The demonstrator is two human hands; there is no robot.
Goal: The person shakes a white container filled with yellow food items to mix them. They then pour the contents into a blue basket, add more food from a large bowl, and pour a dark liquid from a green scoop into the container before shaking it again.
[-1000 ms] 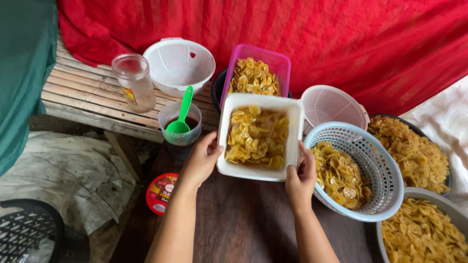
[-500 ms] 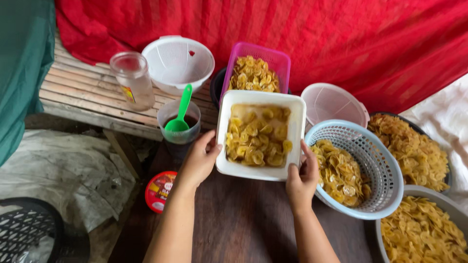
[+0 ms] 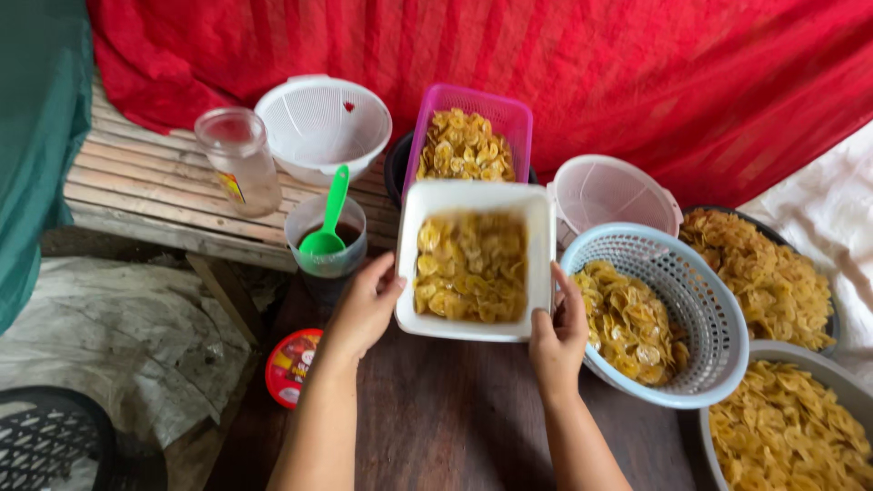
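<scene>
Two bare hands grip a white rectangular plastic tub [image 3: 474,262] of yellow, wavy banana chips [image 3: 471,266] over a dark wooden tabletop [image 3: 436,418]. The left hand [image 3: 364,309] closes on the tub's near-left corner and the right hand [image 3: 556,332] clasps its near-right corner, thumb up the side wall.

Just right of the tub, a pale blue perforated basket [image 3: 673,300] holds more chips, beside two large round basins [image 3: 782,427] heaped with them.

At left, a red round lid [image 3: 291,366] lies on the table; a green plastic scoop [image 3: 327,227] stands in a clear cup [image 3: 326,250].

Behind the tub sits a pink rectangular basket [image 3: 468,114] of chips, with a glass jar [image 3: 239,162] and a white colander [image 3: 323,123] on a slatted bench [image 3: 136,191], against crinkled red cloth [image 3: 546,64].
</scene>
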